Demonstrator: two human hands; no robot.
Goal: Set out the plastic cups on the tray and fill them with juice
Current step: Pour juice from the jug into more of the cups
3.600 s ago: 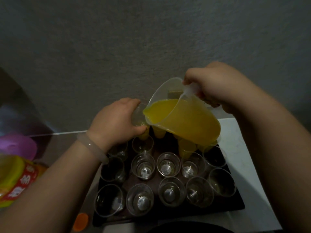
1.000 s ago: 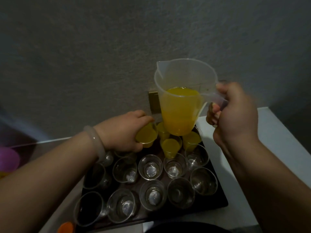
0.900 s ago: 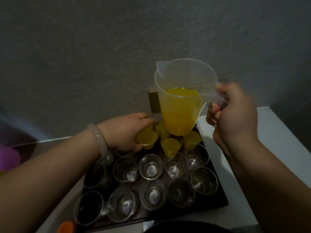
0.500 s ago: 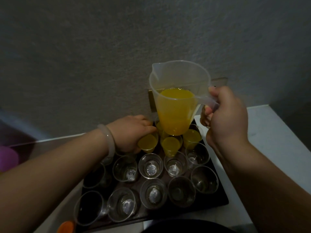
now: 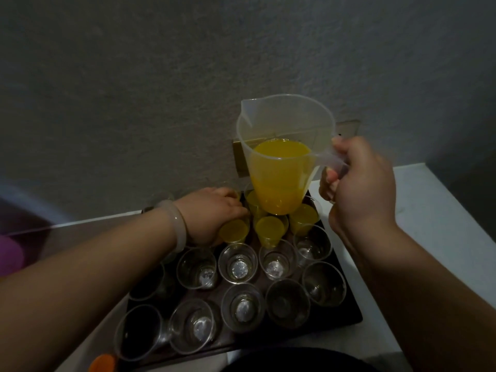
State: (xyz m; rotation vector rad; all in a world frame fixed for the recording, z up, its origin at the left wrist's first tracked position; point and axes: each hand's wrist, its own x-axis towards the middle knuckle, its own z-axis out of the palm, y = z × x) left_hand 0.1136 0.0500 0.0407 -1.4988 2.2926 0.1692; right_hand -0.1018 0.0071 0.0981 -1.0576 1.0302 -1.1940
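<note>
A dark tray (image 5: 346, 315) on the white table holds several clear plastic cups. The near cups, such as one empty cup (image 5: 237, 264), hold no juice. Several cups at the far end are full of orange juice, among them a filled cup (image 5: 269, 229). My left hand (image 5: 214, 213) grips another filled cup (image 5: 234, 232) that stands on the tray at the far left. My right hand (image 5: 357, 183) holds the handle of a translucent plastic jug (image 5: 284, 157), upright and about half full of juice, above the far cups.
A grey wall rises right behind the tray, with a brass-coloured plate (image 5: 241, 154) on it. An orange cap (image 5: 103, 363) lies at the table's near left edge. A purple object (image 5: 9, 256) sits at far left. White table (image 5: 418, 210) extends to the right.
The jug went from tilted and pouring to upright. My left hand lowered the filled cup from beside the jug down onto the tray's far left.
</note>
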